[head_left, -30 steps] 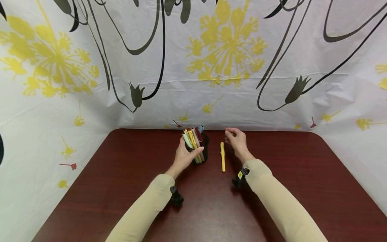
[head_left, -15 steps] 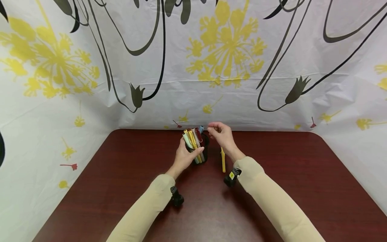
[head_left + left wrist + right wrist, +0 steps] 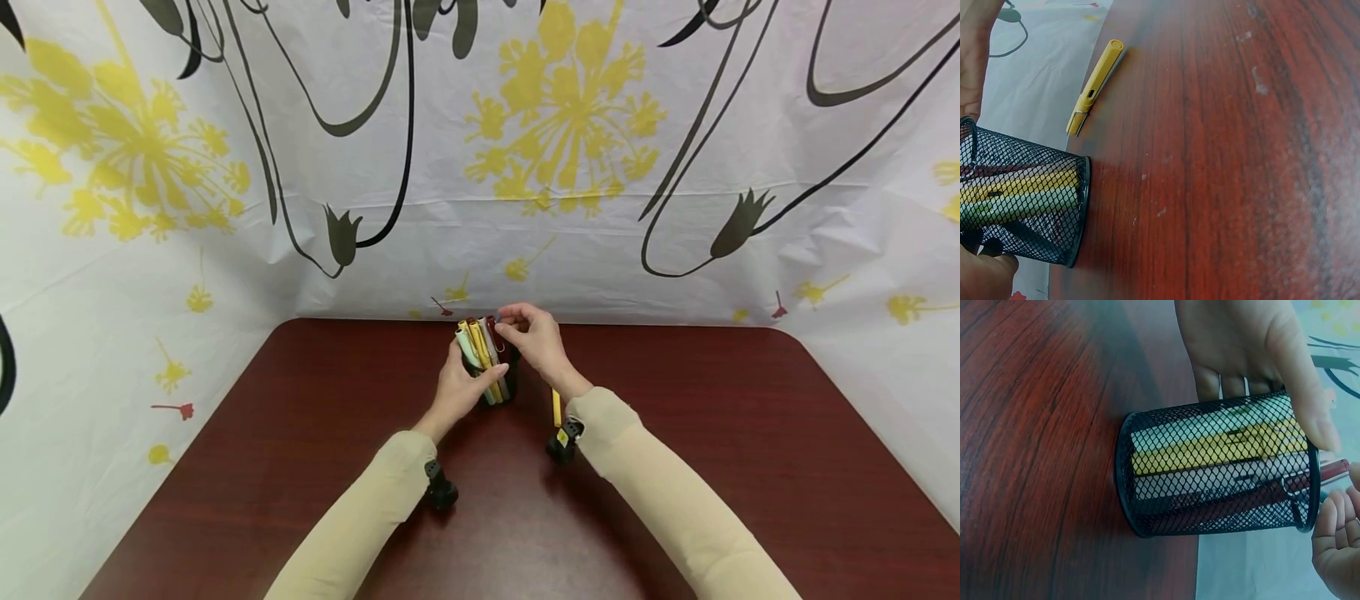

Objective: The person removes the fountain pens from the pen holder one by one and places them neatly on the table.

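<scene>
Black mesh cup [image 3: 1247,524] on table [image 3: 750,400], pale green, yellow and dark red pens [image 3: 1210,453] showing through. Left hand [image 3: 457,387] clamped round it; right hand [image 3: 536,340] at rim, grip unclear, fingers mostly masking blue pen [image 3: 1324,495].

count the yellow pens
3 visible: one yellow pen lies on the table, a second and a third are in the black mesh pen cup; more may be hidden inside.

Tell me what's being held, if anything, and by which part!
The left grip holds the mesh cup by its side, near the top. Whether the right grip holds a pen cannot be told.
</scene>
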Motion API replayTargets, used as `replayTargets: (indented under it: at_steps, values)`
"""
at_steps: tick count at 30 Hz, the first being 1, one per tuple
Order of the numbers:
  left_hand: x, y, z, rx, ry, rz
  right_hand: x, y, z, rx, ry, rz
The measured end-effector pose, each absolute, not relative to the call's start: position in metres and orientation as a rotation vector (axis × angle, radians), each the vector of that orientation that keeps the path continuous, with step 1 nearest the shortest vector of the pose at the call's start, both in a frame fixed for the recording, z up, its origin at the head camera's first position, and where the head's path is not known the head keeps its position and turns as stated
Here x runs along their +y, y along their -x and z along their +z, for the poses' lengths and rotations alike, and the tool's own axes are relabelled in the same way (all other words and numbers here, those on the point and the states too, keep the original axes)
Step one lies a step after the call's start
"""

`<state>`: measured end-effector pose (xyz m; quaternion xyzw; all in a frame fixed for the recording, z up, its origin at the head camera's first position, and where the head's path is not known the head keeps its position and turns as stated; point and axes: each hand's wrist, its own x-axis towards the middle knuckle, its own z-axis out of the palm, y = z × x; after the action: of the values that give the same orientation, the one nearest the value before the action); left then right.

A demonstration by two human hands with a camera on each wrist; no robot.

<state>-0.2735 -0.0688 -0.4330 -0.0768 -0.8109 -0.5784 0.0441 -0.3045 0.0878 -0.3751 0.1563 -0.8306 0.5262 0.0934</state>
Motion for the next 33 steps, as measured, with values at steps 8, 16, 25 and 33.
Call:
replayTargets:
  at_steps: [8, 16, 25, 33]
  values:
    - [-0.070, 0.274, -0.434, -2.490, 0.244, -1.756, 0.081, 0.304, -0.375, -2.473, -0.500, 1.426]
    - [-0.070, 0.274, -0.433, -2.494, 0.239, -1.744, 0.076, 0.304, -0.375, -2.482, -0.487, 1.329]
    - [-0.069, 0.275, -0.434, -2.492, 0.238, -1.737, 0.075, 0.307, -0.378, -2.491, -0.473, 1.290]
    - [-0.068, 0.274, -0.433, -2.499, 0.224, -1.735, 0.075, 0.308, -0.379, -2.473, -0.476, 1.288]
